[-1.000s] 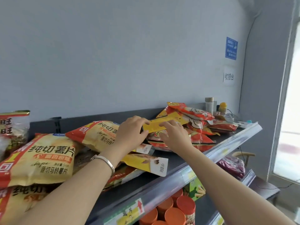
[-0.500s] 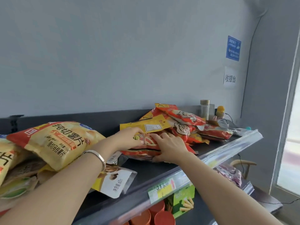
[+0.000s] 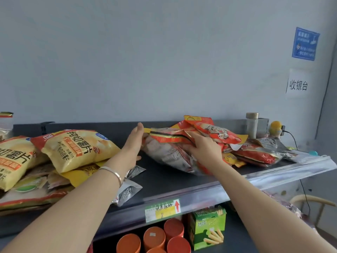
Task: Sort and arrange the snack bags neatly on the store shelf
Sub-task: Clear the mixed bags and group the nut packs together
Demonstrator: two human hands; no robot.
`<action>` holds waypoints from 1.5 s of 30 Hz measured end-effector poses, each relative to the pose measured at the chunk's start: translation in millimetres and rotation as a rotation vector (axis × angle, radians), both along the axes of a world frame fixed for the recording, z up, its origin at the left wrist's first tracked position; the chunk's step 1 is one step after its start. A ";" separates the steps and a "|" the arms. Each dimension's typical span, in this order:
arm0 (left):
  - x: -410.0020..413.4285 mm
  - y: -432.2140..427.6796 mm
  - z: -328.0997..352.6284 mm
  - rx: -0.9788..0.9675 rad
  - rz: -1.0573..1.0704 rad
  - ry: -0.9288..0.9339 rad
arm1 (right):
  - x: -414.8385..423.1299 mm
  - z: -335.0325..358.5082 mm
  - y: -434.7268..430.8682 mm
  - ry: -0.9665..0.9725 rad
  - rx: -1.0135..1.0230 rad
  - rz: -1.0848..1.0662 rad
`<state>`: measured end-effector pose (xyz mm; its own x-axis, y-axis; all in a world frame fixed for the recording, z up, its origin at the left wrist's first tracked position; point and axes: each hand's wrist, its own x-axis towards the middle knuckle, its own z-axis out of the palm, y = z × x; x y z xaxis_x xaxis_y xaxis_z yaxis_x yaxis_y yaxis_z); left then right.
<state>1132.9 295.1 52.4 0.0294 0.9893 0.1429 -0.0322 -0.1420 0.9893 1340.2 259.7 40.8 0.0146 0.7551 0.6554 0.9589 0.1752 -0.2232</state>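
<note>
I see the dark grey metal shelf [image 3: 173, 181] running across my view. Puffy yellow potato-chip bags [image 3: 76, 148] are heaped at its left and red foil snack bags [image 3: 255, 154] at its right. Between them lies the clear plastic snack bag with a red-and-gold band [image 3: 164, 154], long axis along the shelf and band toward the back wall. The right hand [image 3: 204, 148] grips its right part. The left hand [image 3: 134, 143], fingers straight, touches its left end.

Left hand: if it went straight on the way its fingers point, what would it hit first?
Probably the shelf's dark back panel. The left hand points up and back, flat beside the red-topped bag that the right hand grips; nothing else seems ahead, though depth is unclear.
</note>
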 end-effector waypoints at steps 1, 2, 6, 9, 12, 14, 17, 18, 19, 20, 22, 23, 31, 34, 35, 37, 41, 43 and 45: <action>3.1 -3.1 0.6 0.006 -0.015 0.011 | 2.4 6.6 -1.3 0.068 -0.005 -0.002; 5.3 -5.7 2.3 0.014 -0.030 0.019 | 3.7 13.3 -1.5 0.147 -0.004 0.017; 7.8 -15.0 17.7 0.303 0.043 0.078 | -0.9 34.7 -2.6 0.437 0.033 0.160; 3.1 -24.8 33.8 0.546 0.179 -0.008 | -9.6 47.8 -7.7 0.606 0.088 0.263; 0.1 -34.0 47.7 0.635 0.248 0.008 | -20.0 60.6 -13.1 0.752 0.163 0.356; -3.6 -34.4 51.7 0.573 0.168 -0.014 | -27.7 66.3 -16.4 0.726 0.219 0.323; -3.6 -38.5 48.1 0.400 0.015 -0.110 | -35.9 69.5 -23.0 0.507 0.285 0.127; -4.6 -41.8 45.9 0.325 -0.031 -0.157 | -37.5 68.1 -25.5 0.400 0.299 0.039; -5.2 -43.0 43.6 0.244 -0.072 -0.207 | -38.9 65.5 -27.8 0.279 0.307 -0.045; -7.7 -41.5 41.4 0.148 -0.106 -0.264 | -39.4 60.7 -29.4 0.152 0.317 -0.108; -16.0 -27.5 32.3 -0.042 -0.139 -0.331 | -36.8 46.9 -27.8 -0.056 0.317 -0.116; -20.1 -25.0 27.9 -0.135 -0.158 -0.346 | -34.8 39.6 -27.2 -0.107 0.289 -0.059; -29.3 -26.4 0.9 -0.148 -0.076 0.072 | -25.6 15.3 -26.0 0.480 -0.612 0.502; -29.4 -26.6 -4.5 -0.212 -0.106 0.063 | -19.8 2.5 -11.1 0.416 -0.545 0.307; -30.2 -28.5 -7.0 -0.237 -0.104 0.059 | -16.4 -3.5 -5.7 0.351 -0.523 0.219; -31.7 -28.8 -11.5 -0.231 -0.087 0.026 | -9.6 -16.6 3.5 0.345 -0.507 0.120; -30.9 -31.8 -14.3 -0.023 -0.052 -0.066 | -4.8 -21.2 9.8 0.755 -0.363 0.199; -31.7 -35.0 -13.3 0.079 -0.032 -0.104 | -4.3 -18.1 12.1 0.965 -0.281 0.302; -36.7 -35.7 -11.8 0.140 -0.006 -0.127 | -8.5 -14.6 13.4 1.126 -0.264 0.403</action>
